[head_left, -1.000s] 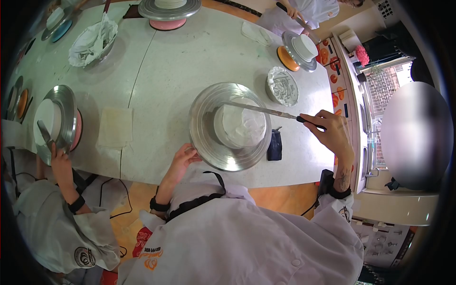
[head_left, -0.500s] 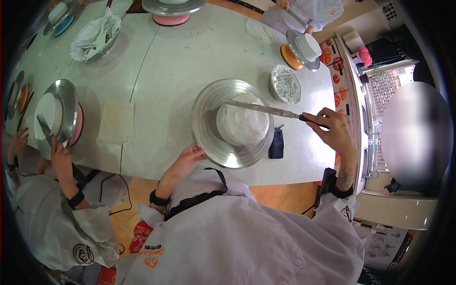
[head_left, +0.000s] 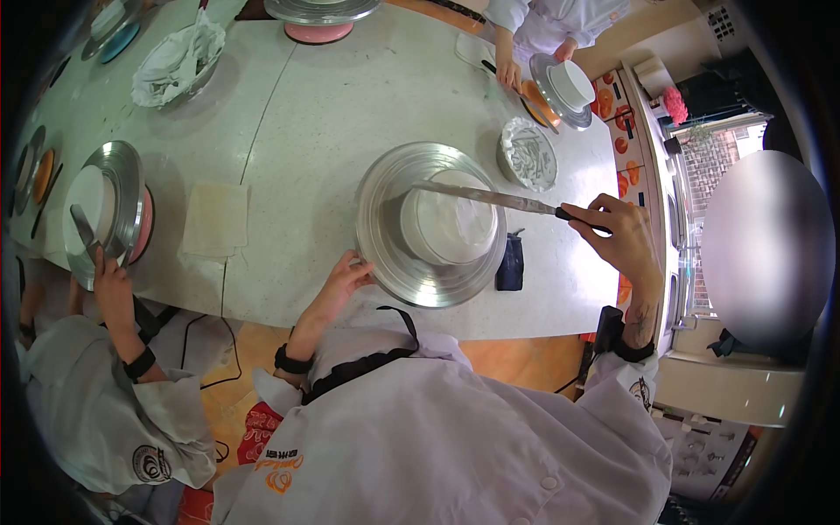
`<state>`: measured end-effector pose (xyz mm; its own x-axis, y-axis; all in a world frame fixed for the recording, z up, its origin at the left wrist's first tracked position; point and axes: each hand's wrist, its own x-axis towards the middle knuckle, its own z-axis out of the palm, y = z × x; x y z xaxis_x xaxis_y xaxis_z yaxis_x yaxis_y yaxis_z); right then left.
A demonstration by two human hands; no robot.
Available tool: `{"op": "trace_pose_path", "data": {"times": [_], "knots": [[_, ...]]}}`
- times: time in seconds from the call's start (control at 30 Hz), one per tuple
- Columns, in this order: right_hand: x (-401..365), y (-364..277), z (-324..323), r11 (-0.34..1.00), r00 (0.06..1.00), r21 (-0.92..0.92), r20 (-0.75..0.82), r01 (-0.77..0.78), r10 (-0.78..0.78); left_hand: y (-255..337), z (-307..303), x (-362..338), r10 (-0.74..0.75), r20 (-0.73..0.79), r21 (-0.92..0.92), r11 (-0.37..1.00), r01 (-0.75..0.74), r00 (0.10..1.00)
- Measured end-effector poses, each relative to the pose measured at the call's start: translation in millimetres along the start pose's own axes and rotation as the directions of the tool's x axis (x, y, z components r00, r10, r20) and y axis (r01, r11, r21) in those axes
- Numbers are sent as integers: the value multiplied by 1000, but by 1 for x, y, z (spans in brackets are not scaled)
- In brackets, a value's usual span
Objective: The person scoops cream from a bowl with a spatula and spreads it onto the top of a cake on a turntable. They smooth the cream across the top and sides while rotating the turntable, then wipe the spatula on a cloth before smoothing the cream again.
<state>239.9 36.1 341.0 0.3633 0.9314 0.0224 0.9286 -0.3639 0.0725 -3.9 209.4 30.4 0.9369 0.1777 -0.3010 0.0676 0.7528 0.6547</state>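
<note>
In the middle of the head view, a round cake covered in white cream (head_left: 448, 232) stands on a metal cake turntable (head_left: 385, 262). My right hand (head_left: 619, 234) grips the black handle of a palette knife (head_left: 499, 199), its fingers closed round it. The long blade, smeared with cream, lies nearly level across the top of the cake. At the near left rim of the turntable is my left hand (head_left: 341, 287), its bent fingers touching the edge.
A cream-smeared bowl (head_left: 528, 156) and a dark blue pouch (head_left: 509, 265) are right of the turntable. Pale cloth (head_left: 215, 219) lies left. Co-workers' turntables (head_left: 121, 166) stand left and far right (head_left: 560, 92). A bowl of cream (head_left: 179, 66) sits far left.
My left hand has slid a little up along the turntable's rim. The knife stays over the cake, whose top looks smoother. The co-worker at far right has lowered a hand holding a knife toward the table.
</note>
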Motion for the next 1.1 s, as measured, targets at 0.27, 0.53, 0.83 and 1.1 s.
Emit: {"op": "trace_pose_path", "data": {"times": [0.27, 0.53, 0.83, 1.1], "knots": [[4, 4, -1, 999, 1000, 38, 26, -1, 0, -2, 17, -4, -77, 3, -111, 991, 77, 997], [7, 4, -3, 999, 998, 38, 62, -1, -1, -12, 4, 0, -18, -28, -114, 993, 14, 999], [11, 2, -4, 998, 997, 59, 79, -2, -3, -6, 2, 3, -29, -50, -67, 997, 26, 998], [10, 4, -4, 999, 996, 41, 91, 13, -17, -6, 20, -5, -92, 20, -113, 989, 93, 996]]}}
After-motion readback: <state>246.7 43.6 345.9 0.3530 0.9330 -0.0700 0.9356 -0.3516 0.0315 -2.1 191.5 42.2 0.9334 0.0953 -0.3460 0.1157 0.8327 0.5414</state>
